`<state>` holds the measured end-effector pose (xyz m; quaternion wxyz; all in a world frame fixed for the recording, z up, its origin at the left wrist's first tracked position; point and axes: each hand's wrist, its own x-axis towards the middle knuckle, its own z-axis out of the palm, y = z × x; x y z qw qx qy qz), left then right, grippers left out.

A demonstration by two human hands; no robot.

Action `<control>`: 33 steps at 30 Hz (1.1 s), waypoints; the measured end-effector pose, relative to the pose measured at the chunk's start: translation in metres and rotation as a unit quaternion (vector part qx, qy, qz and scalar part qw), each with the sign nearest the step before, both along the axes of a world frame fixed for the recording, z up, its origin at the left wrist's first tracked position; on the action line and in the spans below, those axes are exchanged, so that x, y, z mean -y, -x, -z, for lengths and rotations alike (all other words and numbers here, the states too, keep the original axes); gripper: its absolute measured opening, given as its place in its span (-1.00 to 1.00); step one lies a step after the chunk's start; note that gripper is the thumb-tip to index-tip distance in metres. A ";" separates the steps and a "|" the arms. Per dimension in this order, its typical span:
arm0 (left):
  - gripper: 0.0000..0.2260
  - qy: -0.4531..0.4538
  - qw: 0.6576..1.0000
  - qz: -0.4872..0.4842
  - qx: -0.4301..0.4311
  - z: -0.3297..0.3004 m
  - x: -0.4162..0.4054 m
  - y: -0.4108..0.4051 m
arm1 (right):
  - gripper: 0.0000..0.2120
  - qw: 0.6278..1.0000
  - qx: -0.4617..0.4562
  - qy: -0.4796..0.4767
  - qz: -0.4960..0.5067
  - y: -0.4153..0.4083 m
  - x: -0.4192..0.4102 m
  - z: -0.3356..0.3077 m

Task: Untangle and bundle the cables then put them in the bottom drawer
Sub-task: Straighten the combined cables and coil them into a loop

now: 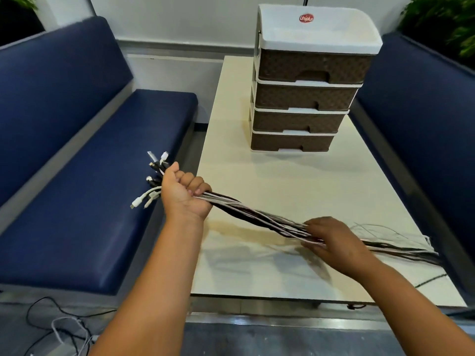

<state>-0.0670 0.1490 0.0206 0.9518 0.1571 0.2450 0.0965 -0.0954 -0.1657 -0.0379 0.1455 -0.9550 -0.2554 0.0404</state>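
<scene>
Already gathered, the cables [257,214] run in one long strand from upper left down to lower right above the table [270,176]. The left hand [183,194] fists tightly round them just behind the plug ends; the right hand [331,240], farther along, curls loosely round the strand (its tail trails off the right edge). The bottom drawer [290,142] sits closed beyond, nearer the right hand.

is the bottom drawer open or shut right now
Shut. The bottom drawer sits flush with the three drawers above it in the drawer unit, nothing pulled out.
</scene>
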 end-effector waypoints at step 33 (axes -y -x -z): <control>-0.52 -0.307 0.912 0.255 -0.095 0.044 -0.023 0.055 | -0.73 0.983 -0.180 -0.016 -0.043 0.009 -0.139 -0.032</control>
